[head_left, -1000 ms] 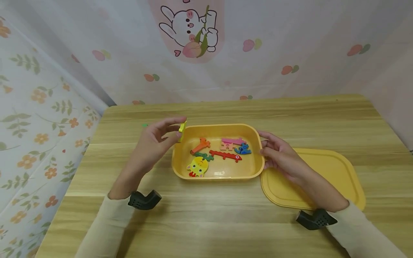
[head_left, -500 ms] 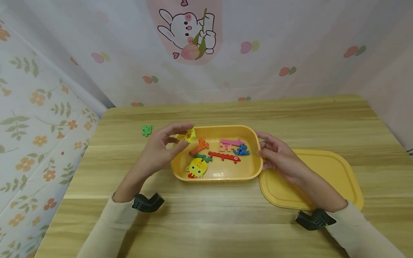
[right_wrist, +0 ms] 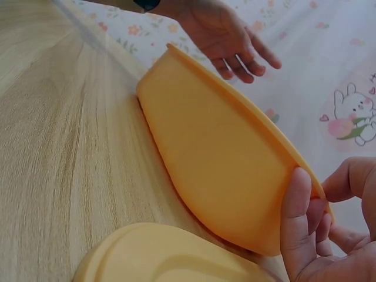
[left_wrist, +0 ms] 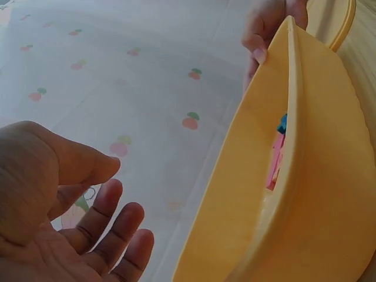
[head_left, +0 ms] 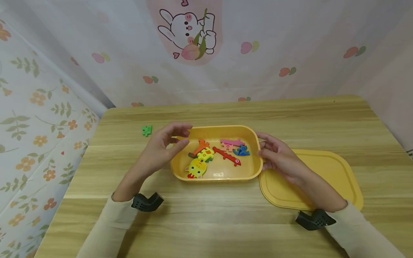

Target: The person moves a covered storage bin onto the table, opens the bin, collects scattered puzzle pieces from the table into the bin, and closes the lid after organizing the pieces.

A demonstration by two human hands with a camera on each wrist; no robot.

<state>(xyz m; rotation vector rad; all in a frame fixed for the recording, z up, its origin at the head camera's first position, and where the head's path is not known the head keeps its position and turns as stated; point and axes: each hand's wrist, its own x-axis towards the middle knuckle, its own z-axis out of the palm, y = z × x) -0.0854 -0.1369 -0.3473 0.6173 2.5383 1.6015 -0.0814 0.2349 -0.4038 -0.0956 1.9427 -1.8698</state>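
My left hand (head_left: 164, 145) hovers at the left end of a yellow plastic box (head_left: 218, 178), its fingers loosely bent with nothing between them. In the left wrist view, a gap shows between that hand and the box wall. My right hand (head_left: 280, 154) grips the box's right end, thumb and fingers pinching the rim in the right wrist view. Inside the box lie a yellow puzzle piece (head_left: 205, 154), a yellow animal-head piece (head_left: 196, 167), a red strip piece (head_left: 228, 157), an orange piece (head_left: 200, 146), a blue piece (head_left: 242, 150) and pink pieces (head_left: 233, 142).
A yellow lid (head_left: 326, 179) lies on the wooden table (head_left: 206, 222) right of the box, under my right forearm. One green puzzle piece (head_left: 146, 130) sits on the table at the back left. A patterned curtain (head_left: 274, 53) hangs behind the table.
My left hand came over the box's left end and let the yellow puzzle piece drop in, onto the green one. The red strip has turned slightly. My right hand keeps its grip.
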